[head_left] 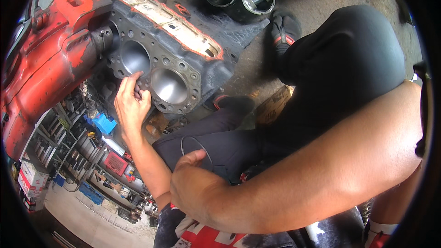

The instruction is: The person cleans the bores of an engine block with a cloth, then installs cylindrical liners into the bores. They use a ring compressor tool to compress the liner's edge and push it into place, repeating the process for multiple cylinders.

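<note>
The thin dark ring (pixel 182 143) lies just below the centre of the frame, in front of a dark trouser leg (pixel 225 149), its lower part pinched between the thumb and fingers of the right hand (pixel 190 177). It looks very light and probably springy, easily bent out of round, so best held lightly by its rim; whether it is metal or rubber is too fine to tell. Above and left, the left hand (pixel 132 105) puts a fingertip at the edge of a smooth cylinder bore (pixel 135 56) in the heavy engine block (pixel 209 71); whether its curled fingers grip anything, I cannot tell.
</note>
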{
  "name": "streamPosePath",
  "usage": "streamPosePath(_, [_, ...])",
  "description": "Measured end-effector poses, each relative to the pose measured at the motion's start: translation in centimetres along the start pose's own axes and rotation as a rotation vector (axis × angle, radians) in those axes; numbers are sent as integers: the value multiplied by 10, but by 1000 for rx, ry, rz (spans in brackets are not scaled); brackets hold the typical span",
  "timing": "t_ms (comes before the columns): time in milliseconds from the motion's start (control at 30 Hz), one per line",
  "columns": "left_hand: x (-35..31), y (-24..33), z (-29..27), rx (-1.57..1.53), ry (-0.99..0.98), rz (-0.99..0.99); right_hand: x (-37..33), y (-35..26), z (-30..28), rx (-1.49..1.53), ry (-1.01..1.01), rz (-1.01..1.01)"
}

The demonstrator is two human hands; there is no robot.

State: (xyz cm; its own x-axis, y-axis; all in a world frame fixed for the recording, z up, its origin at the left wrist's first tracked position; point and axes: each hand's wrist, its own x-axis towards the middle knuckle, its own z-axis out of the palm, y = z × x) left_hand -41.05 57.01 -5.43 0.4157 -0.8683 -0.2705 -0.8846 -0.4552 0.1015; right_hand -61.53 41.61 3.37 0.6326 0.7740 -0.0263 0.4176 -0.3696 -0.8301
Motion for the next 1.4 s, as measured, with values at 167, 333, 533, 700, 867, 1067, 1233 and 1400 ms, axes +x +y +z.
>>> streamPosePath(167, [1, -5, -10, 45, -5, 95, 0, 2, -2, 10, -28, -4])
streamPosePath(333, [1, -11, -16, -31, 93, 112, 6, 1, 10, -72, 173, 114])
streamPosePath(533, [-35, -16, -10, -637, 341, 150, 5, 45, 11, -288, 350, 272])
streamPosePath(700, [-58, -10, 10, -903, 183, 191, 12, 90, -8, -119, 712, 152])
streamPosePath(867, [-54, -21, 26, -714, 155, 343, 19, 108, -18, -175, 639, 229])
streamPosePath(1067, [-47, -50, 26, -613, 368, 318, 25, 118, -22, -311, 568, 356])
streamPosePath(1233, [-42, -50, 39, -508, 351, 224, 24, 123, -20, -372, 495, 470])
streamPosePath(1400, [-32, -50, 46, -436, 353, 192, 23, 129, -21, -372, 505, 529])
